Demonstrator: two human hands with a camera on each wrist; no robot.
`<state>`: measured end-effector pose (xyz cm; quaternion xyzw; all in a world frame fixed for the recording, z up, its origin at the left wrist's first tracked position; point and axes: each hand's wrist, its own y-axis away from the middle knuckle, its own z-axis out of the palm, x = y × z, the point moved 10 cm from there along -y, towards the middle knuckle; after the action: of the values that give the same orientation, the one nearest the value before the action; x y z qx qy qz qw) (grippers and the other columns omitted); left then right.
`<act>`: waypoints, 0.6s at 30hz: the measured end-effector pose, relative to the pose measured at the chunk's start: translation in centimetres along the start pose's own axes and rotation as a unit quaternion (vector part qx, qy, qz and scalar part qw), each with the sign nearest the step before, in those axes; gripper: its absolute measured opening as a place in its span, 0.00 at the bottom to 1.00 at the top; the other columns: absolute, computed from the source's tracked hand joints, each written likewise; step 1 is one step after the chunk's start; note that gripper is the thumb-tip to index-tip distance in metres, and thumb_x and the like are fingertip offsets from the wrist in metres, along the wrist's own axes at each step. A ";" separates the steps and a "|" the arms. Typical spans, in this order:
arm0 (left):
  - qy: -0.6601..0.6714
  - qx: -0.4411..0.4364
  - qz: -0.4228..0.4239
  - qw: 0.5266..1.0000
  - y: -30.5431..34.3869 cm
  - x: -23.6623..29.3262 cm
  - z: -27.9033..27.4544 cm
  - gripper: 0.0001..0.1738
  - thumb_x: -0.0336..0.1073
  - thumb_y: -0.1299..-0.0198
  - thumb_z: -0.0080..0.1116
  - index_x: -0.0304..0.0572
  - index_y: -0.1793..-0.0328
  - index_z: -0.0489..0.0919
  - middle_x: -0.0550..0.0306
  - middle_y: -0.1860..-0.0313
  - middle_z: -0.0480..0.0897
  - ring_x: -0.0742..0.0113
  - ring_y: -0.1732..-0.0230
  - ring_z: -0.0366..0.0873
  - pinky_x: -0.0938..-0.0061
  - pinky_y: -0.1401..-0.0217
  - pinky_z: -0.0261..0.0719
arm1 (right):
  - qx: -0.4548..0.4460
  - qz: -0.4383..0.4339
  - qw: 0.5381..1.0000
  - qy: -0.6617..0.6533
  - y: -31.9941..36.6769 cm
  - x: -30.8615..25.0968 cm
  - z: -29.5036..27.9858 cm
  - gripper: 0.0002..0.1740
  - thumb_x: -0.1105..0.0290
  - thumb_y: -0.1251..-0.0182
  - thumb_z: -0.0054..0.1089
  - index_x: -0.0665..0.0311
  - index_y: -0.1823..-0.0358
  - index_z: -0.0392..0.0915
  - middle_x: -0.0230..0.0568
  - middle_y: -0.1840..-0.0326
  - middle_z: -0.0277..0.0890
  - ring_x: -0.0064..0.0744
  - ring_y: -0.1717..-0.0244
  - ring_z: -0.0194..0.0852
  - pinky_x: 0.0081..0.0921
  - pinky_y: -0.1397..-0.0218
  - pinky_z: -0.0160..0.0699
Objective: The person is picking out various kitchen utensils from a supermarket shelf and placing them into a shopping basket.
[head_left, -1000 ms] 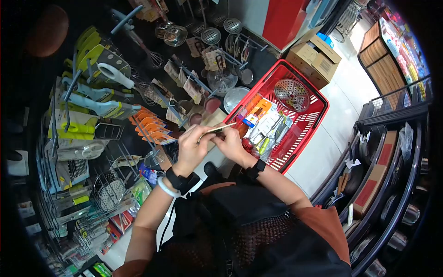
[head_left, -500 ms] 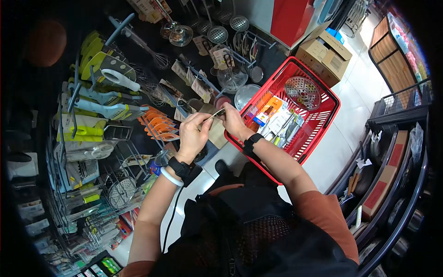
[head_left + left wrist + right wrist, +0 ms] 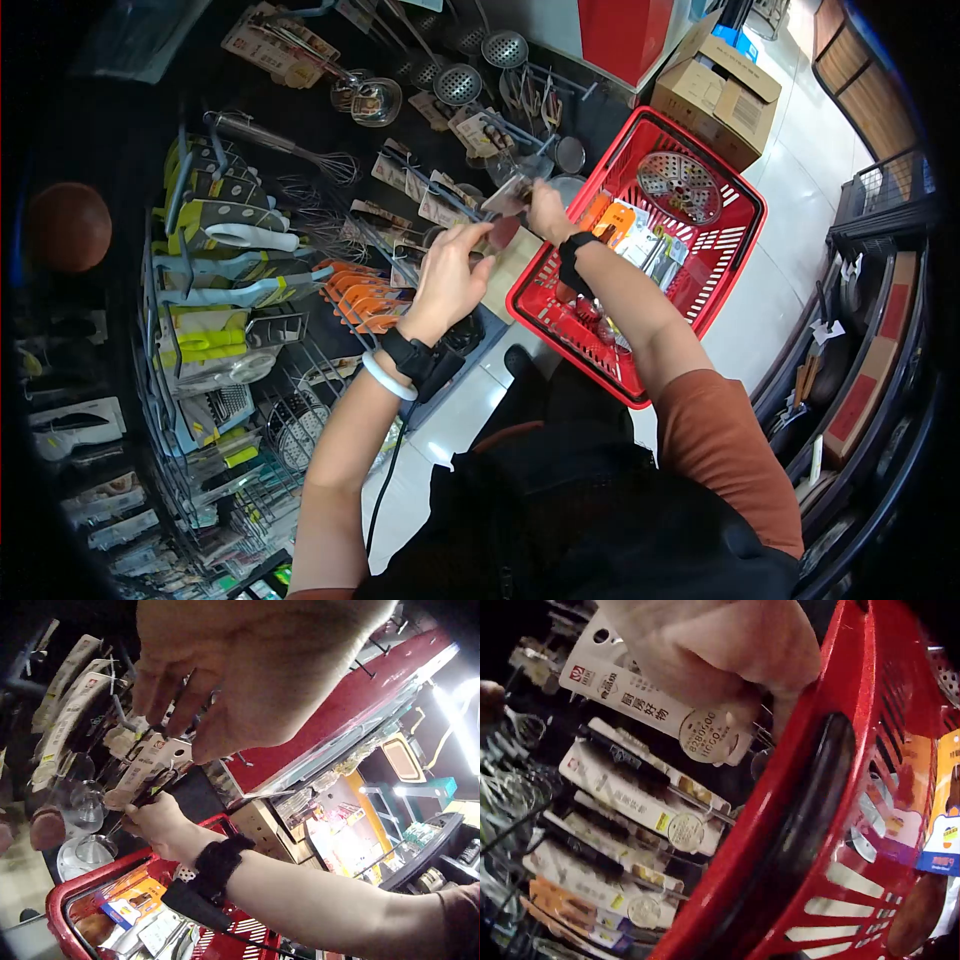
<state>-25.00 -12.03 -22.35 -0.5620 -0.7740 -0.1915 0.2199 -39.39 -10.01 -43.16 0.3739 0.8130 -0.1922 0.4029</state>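
Note:
My right hand (image 3: 548, 212) grips a kitchen utensil on a pale printed card (image 3: 506, 196), at the basket's near left rim. In the left wrist view the card (image 3: 142, 771) shows a hang hole and a dark handle alongside it; the utensil's working end is unclear. In the right wrist view the same card (image 3: 649, 701) sticks out beneath the hand. My left hand (image 3: 450, 285) is raised before the rack, fingers relaxed and holding nothing. Below the right hand stands the red shopping basket (image 3: 737, 284), holding orange-and-white packages (image 3: 622, 222) and a perforated metal disc (image 3: 680, 187).
Carded utensils (image 3: 641, 791) hang on hooks beside the basket. Whisks (image 3: 330, 165), skimmers (image 3: 458, 84), orange packs (image 3: 360, 295) and green-handled tools (image 3: 210, 335) fill the wall at left. A cardboard box (image 3: 725, 95) stands behind the basket; curved shelves (image 3: 850, 400) line the right.
Both hands were together at the thin carded utensil; now the left hand has let go and is apart. The right hand holds it farther forward. The head view has shifted.

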 end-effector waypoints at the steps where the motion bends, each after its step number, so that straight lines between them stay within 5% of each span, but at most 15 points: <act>1: 0.001 0.015 0.040 0.999 -0.5 1.1 -0.5 0.20 0.27 0.52 0.59 0.35 0.50 0.76 0.44 0.50 0.76 0.46 0.46 0.72 0.64 0.42 0.69 | 0.015 0.055 0.998 0.007 -0.5 1.1 -0.7 0.20 0.80 0.56 0.62 0.74 0.60 0.68 0.66 0.58 0.73 0.61 0.53 0.73 0.44 0.50 0.74; 10: -0.132 -0.050 0.089 0.986 -7.3 0.8 1.9 0.27 0.28 0.54 0.62 0.39 0.43 0.73 0.38 0.33 0.62 0.41 0.33 0.59 0.60 0.31 0.59 | -0.018 0.068 0.997 0.008 -2.5 2.0 -2.9 0.20 0.75 0.51 0.61 0.78 0.57 0.67 0.69 0.55 0.73 0.62 0.49 0.72 0.43 0.47 0.73; 18: -0.210 -0.118 0.077 0.967 -10.8 -0.5 4.9 0.35 0.30 0.53 0.61 0.42 0.35 0.66 0.38 0.29 0.55 0.40 0.31 0.54 0.58 0.31 0.58 | -0.090 0.124 0.988 0.009 -3.7 3.4 -1.7 0.25 0.69 0.48 0.60 0.79 0.52 0.67 0.69 0.53 0.73 0.58 0.47 0.72 0.43 0.47 0.75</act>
<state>-35.82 -12.94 -27.21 -0.6694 -0.7293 -0.1416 -0.0018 -44.45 -9.78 -44.81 0.4356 0.7781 -0.0636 0.4481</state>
